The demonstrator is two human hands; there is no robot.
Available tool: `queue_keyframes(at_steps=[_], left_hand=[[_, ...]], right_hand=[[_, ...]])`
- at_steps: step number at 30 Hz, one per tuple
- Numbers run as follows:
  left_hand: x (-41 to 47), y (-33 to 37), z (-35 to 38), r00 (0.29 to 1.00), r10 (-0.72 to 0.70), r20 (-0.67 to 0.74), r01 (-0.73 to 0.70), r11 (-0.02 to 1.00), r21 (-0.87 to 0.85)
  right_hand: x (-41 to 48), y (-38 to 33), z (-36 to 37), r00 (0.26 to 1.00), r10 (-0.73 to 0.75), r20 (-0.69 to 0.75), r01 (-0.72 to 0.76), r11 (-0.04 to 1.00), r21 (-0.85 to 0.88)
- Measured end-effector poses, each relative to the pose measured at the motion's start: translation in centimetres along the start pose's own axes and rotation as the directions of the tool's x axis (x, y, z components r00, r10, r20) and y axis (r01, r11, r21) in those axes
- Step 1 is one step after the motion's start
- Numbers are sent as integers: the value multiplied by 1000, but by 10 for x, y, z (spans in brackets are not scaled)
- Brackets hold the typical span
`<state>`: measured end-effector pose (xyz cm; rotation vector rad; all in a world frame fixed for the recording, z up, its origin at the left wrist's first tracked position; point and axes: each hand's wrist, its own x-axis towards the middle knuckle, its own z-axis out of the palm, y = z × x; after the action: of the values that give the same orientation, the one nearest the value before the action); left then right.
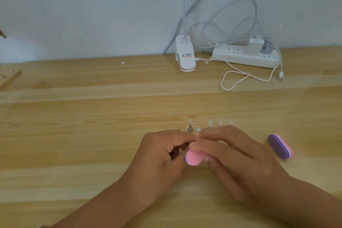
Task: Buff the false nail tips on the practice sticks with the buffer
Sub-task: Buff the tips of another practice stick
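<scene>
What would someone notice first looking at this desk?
The two hands meeting low in the middle: the right hand grips a pink buffer beside the left hand. A purple buffer lies on the table right of them, and a white power strip with looping cables sits by the wall.

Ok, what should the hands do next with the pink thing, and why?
Probably rub the pink buffer lightly where the left hand's curled fingers meet its end. The right hand grips the buffer, and clear nail tips show just beyond. Whether the left hand holds one is hidden, so I'm guessing.
</scene>
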<state>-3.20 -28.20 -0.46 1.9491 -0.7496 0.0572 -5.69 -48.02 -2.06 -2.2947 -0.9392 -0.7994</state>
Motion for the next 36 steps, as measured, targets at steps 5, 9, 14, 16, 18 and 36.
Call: queue_keyframes(at_steps=[5, 9, 14, 16, 18, 36], left_hand=[[0, 0, 0, 1000, 13, 4, -14, 1000, 24], [0, 0, 0, 1000, 24, 8, -24, 1000, 14], [2, 0, 0, 1000, 22, -9, -22, 1000, -2], [2, 0, 1, 1000, 17, -14, -18, 1000, -16], [0, -1, 1, 1000, -5, -17, 4, 998, -55], [7, 0, -1, 996, -85, 1, 84, 983, -166]], right_hand=[[2, 1, -5, 996, 85, -28, -85, 996, 16], [1, -2, -3, 1000, 26, -10, -26, 1000, 5], [2, -3, 0, 996, 55, -77, -56, 998, -2], [1, -3, 4, 997, 16, -78, -20, 998, -52], [2, 5, 0, 986, 104, -127, -119, 986, -115], [5, 2, 4, 979, 93, -183, -109, 991, -76]])
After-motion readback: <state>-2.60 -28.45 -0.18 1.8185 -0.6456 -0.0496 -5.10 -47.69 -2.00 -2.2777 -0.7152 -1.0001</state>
